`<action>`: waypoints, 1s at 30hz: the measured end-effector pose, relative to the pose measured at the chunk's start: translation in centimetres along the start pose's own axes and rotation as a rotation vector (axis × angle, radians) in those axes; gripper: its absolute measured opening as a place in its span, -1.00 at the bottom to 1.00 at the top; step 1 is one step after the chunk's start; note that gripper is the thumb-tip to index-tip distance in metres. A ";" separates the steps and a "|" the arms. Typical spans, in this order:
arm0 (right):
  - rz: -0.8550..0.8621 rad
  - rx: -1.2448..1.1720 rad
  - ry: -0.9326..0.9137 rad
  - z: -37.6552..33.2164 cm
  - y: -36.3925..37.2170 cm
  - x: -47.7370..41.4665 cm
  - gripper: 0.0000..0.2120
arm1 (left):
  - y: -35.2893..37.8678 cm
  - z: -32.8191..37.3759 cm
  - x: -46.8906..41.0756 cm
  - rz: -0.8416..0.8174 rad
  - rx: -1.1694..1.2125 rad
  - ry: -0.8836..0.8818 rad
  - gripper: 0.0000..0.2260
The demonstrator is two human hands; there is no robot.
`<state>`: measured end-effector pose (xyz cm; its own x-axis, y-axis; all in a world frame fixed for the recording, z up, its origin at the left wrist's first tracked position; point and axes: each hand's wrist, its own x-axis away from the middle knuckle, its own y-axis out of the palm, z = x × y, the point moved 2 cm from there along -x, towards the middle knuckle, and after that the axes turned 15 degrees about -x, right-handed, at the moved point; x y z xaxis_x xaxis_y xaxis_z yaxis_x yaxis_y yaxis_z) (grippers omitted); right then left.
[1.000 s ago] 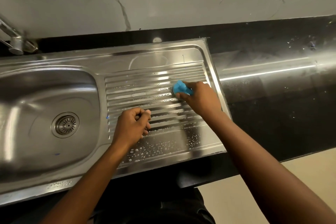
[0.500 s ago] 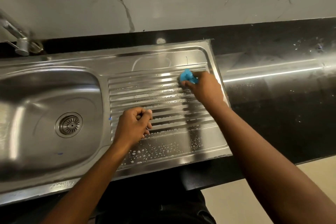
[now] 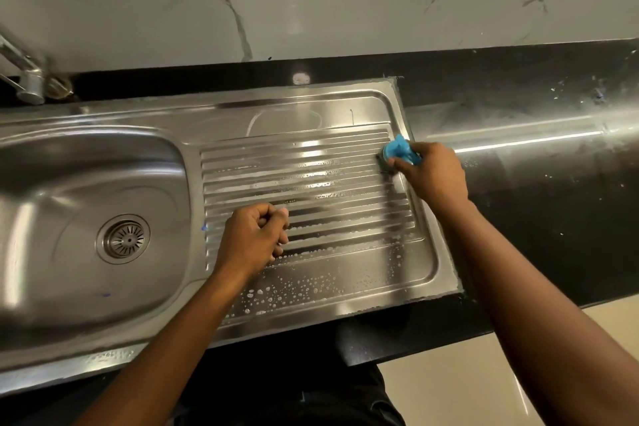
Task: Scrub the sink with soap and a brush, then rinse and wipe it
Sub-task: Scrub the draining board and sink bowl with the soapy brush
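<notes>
From the head camera, the right hand (image 3: pixel 430 176) grips a small blue plastic scrubbing brush (image 3: pixel 401 150) at the far right corner of the ribbed stainless-steel sink drainboard (image 3: pixel 311 183), bristles seemingly pressed down, though the fingers hide most of it. The left hand (image 3: pixel 254 239) rests near the drainboard's left edge, curled into an empty fist. The brush looks light and stiff, best clasped over its back; wet, soapy steel will likely be slippery.

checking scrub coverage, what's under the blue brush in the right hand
The blue plastic brush, gripped by the right hand, sits on the far right end of the ribbed steel drainboard. Soapy streaks show on ribs beside it; the bristles and the metal directly beneath are covered.
</notes>
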<state>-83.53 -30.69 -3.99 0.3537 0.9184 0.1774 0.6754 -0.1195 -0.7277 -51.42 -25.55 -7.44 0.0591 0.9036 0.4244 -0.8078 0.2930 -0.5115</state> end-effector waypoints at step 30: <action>-0.204 -0.075 -0.164 -4.6 6.1 -1.1 -0.49 | -0.5 -0.8 0.1 0.023 0.031 -0.036 -0.73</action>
<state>-76.82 -34.20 -5.59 0.0998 0.9744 0.2012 0.7704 0.0523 -0.6354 -50.51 -25.33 -7.71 0.0198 0.8981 0.4393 -0.8263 0.2621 -0.4985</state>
